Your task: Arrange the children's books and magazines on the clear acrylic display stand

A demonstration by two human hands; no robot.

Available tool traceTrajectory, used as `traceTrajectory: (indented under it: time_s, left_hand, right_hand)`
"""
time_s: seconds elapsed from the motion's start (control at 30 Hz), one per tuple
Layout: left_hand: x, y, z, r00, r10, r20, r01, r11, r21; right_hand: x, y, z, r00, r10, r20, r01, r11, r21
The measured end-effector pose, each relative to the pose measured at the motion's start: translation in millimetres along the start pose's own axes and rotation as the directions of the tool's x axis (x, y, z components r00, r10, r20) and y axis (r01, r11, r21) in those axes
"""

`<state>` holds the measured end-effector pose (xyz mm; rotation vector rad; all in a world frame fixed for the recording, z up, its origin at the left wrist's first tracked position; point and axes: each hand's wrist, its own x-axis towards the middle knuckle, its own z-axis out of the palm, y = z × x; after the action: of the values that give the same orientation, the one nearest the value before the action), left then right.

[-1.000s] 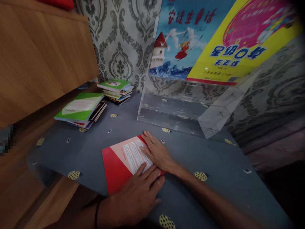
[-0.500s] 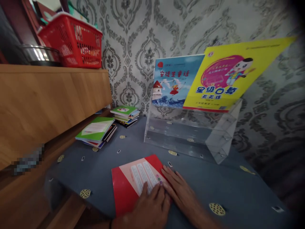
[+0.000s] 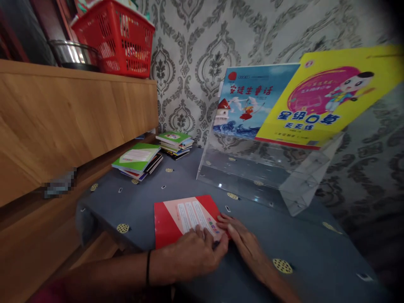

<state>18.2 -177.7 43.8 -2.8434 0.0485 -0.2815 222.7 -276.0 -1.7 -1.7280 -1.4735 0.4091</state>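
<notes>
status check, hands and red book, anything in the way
Left hand on red book, fingers bent. Right hand at book's right edge. Book lying on tablecloth, partly hidden by hands. Transparent rack beyond, not touching book.

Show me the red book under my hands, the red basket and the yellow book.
Red book [image 3: 189,213]: head view, printed white panel on its cover.
Red basket [image 3: 118,40]: head view, corner between slotted sides.
Yellow book [image 3: 312,92]: head view, pink oval on cover.

It's dim in here, darkest at lower right; small glints touch the clear acrylic stepped rack [image 3: 303,185] and the shiny round steel bowl [image 3: 75,54]. The bare right hand [image 3: 248,242] looks soft, the flat yellow book cover [image 3: 341,122] stretched edgeward.
</notes>
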Motion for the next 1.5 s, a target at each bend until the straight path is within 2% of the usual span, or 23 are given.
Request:
traceTrajectory:
  time_s: [0.1, 0.2, 0.27, 0.37, 0.47, 0.6, 0.7, 0.8, 0.87, 0.93, 1.0, 1.07, 1.17, 1.27, 1.37, 1.47, 1.5]
  left_hand:
    - [-2.5, -14.5, -9.9, 0.999, 0.004, 0.043, -0.001, 0.998, -0.062]
    - [-7.4, -31.3, -16.6, 0.995, -0.001, 0.102, 0.022, 0.979, -0.204]
    - [-11.8, -44.2, -19.5, 0.989, -0.009, 0.146, 0.059, 0.937, -0.344]
    - [-18.9, -63.6, -21.6, 0.983, -0.063, 0.171, 0.148, 0.824, -0.547]
    - [-24.5, -79.6, -24.6, 0.972, -0.191, 0.139, 0.233, 0.665, -0.710]
    - [-27.1, -96.0, -33.6, 0.916, -0.391, 0.086, 0.275, 0.458, -0.845]
    - [-24.7, -106.9, -37.3, 0.888, -0.458, 0.046, 0.206, 0.306, -0.929]
    - [-17.8, -116.1, -32.6, 0.847, -0.528, 0.064, 0.107, 0.052, -0.993]
    - [-11.1, -121.1, -26.7, 0.816, -0.570, 0.091, 0.028, -0.119, -0.993]
    - [-4.2, -125.4, -21.2, 0.780, -0.617, 0.103, -0.036, -0.209, -0.977]
    - [1.7, -129.8, -17.9, 0.733, -0.674, 0.096, -0.079, -0.223, -0.972]
    - [6.0, -134.6, -16.1, 0.677, -0.731, 0.086, -0.094, -0.202, -0.975]
    - [10.7, -141.9, -11.5, 0.617, -0.785, 0.061, -0.070, -0.132, -0.989]
    - [13.0, -144.4, 3.3, 0.610, -0.793, -0.001, -0.039, -0.028, -0.999]
    - [9.4, -140.2, 34.2, 0.611, -0.792, -0.012, 0.027, 0.035, -0.999]
    - [-0.8, -140.7, 76.9, 0.538, -0.843, 0.015, 0.153, 0.081, -0.985]
    - [-5.0, -143.8, 90.7, 0.537, -0.844, 0.003, 0.183, 0.112, -0.977]
  right_hand:
    - [5.8, -13.6, -4.9, 0.998, 0.061, 0.031, -0.065, 0.983, 0.171]
    - [10.2, -19.9, -2.9, 0.992, 0.130, 0.007, -0.125, 0.942, 0.312]
    - [12.4, -20.7, -0.1, 0.985, 0.175, -0.001, -0.163, 0.918, 0.362]
    - [16.5, -20.4, 1.0, 0.977, 0.210, 0.037, -0.208, 0.895, 0.394]
    - [22.2, -19.5, -2.2, 0.976, 0.214, 0.048, -0.214, 0.888, 0.407]
    - [32.5, -16.3, -5.7, 0.968, 0.253, 0.008, -0.227, 0.853, 0.469]
    - [42.7, -16.0, -2.7, 0.944, 0.320, -0.077, -0.211, 0.768, 0.604]
    - [52.1, -22.6, 7.7, 0.909, 0.385, -0.159, -0.142, 0.646, 0.750]
    - [56.1, -31.2, 18.4, 0.907, 0.405, -0.113, -0.148, 0.559, 0.816]
    - [58.6, -41.2, 28.5, 0.921, 0.389, -0.013, -0.196, 0.492, 0.848]
    - [61.5, -50.4, 32.7, 0.934, 0.352, 0.058, -0.230, 0.470, 0.852]
    - [65.8, -57.1, 27.3, 0.947, 0.320, 0.038, -0.208, 0.518, 0.830]
    - [72.7, -62.3, 5.0, 0.964, 0.255, -0.072, -0.130, 0.692, 0.710]
    - [73.2, -64.8, -14.5, 0.971, 0.155, -0.181, -0.041, 0.857, 0.513]
    - [65.9, -63.5, -16.7, 0.965, 0.080, -0.250, 0.011, 0.940, 0.340]
    - [58.2, -54.8, -7.9, 0.968, 0.058, -0.242, 0.004, 0.969, 0.248]
    - [56.4, -50.6, -5.2, 0.971, 0.052, -0.233, 0.000, 0.976, 0.218]
